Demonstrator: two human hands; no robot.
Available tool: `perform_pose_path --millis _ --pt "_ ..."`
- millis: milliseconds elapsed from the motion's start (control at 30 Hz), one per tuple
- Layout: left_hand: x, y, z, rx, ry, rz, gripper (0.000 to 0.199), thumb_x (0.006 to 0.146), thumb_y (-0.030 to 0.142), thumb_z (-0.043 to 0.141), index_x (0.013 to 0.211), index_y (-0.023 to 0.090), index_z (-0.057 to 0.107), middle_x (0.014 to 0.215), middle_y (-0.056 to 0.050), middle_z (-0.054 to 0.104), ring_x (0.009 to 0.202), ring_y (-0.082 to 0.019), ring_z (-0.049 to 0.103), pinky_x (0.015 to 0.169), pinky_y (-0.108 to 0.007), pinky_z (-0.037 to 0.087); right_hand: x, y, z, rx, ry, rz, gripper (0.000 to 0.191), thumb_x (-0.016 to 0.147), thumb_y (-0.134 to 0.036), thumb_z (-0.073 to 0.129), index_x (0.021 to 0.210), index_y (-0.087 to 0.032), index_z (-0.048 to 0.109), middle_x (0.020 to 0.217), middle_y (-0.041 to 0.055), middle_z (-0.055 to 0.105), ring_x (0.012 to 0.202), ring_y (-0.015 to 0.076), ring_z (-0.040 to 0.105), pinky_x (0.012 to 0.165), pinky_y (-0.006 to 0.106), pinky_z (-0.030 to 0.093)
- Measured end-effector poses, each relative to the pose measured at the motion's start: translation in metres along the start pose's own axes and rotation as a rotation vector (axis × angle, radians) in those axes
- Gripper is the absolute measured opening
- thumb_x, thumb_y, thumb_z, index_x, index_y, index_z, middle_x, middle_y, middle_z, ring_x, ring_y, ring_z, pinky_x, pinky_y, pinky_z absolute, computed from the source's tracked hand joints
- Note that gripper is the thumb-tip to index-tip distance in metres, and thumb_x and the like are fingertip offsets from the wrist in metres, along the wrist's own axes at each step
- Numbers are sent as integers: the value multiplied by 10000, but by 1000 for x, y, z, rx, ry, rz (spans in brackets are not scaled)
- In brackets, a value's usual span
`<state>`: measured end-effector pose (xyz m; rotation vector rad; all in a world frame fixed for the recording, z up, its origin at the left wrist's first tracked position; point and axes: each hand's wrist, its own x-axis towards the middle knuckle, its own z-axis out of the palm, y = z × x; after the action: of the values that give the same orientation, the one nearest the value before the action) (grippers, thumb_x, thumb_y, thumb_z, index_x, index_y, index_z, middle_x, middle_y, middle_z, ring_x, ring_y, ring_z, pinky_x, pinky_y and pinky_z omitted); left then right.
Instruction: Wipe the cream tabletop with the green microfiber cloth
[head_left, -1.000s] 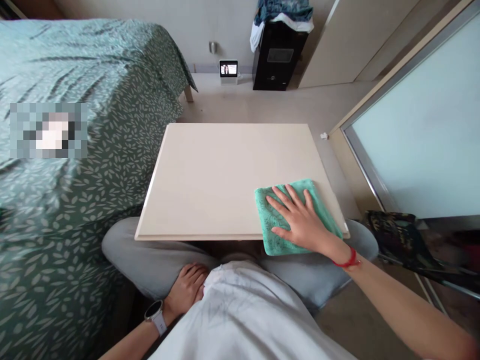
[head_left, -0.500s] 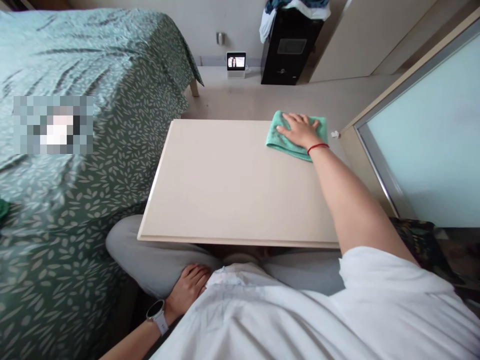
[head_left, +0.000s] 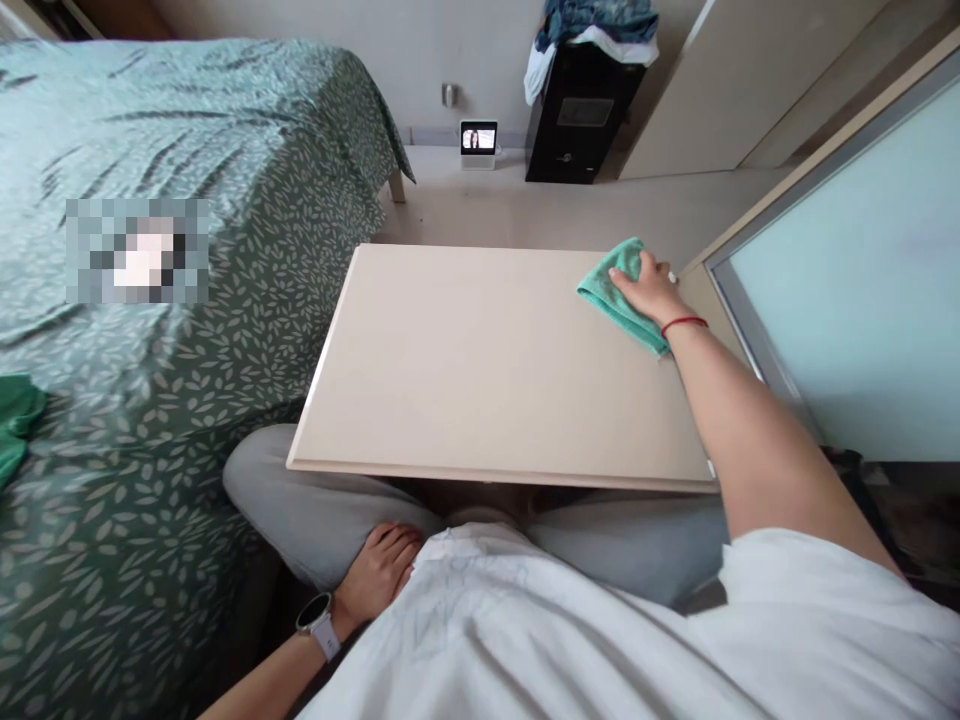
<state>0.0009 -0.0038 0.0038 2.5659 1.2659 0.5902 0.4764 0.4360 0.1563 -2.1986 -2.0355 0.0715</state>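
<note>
Far L, a teal bed cover w/ pale leaf print (head_left: 187,200) carries a small green cloth (head_left: 15,425) at the frame edge. Next, the L grip (head_left: 377,573), white-strap smartwatch (head_left: 319,625) on its wrist, lies on a grey trouser leg (head_left: 285,490), fingers loosely spread, holding nothing. Centre, a flat cream rectangular desk (head_left: 465,400) sits across the lap; beyond it are a small white-framed screen (head_left: 478,140) on the floor and a black box-shaped cabinet (head_left: 577,120). The R grip (head_left: 649,295), red string bracelet (head_left: 682,323) on its wrist, presses down near the desk's far R corner, fingers pinching a bunched teal microfibre cloth (head_left: 619,295) against the top. Far R, a frosted glass panel (head_left: 847,270). Step in hand looks like wiping the desk top, cloth at the far R corner. Next move prob. calls for drawing it back along the top, kept flat, clear of the corner.
</note>
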Motion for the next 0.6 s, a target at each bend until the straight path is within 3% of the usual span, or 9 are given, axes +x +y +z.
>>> perform_pose_path --millis 133,367,467,600 --pt "7 1 -5 18 22 25 406 1190 169 345 1179 176 751 1188 -30 825 1125 -180 740 1174 -402 431 -67 19 3 145 -61 157 754 1153 -476 467 1756 -24 441 1577 407 630 1389 433 706 1089 509 537" --pt "12 3 -8 27 40 38 433 1180 177 334 1126 183 764 1143 -27 833 1090 -186 756 1145 -405 448 -217 50 7 295 -35 198 853 1045 -635 425 1764 -178 441 1603 331 653 1499 480 674 1163 614 599" --pt "11 2 -6 32 38 28 425 1166 168 342 1134 185 765 1149 -23 832 1094 -190 761 1148 -409 448 -270 47 9 279 47 212 857 1052 -703 398 1797 -279 419 1563 290 673 1484 508 684 1152 684 613" --pt "10 1 -6 22 30 36 411 1148 159 352 1161 195 761 1171 -19 831 1103 -187 762 1161 -403 444 -307 24 7 68 125 192 860 1102 -650 344 1841 -212 385 1593 341 620 1410 594 688 1060 800 612"
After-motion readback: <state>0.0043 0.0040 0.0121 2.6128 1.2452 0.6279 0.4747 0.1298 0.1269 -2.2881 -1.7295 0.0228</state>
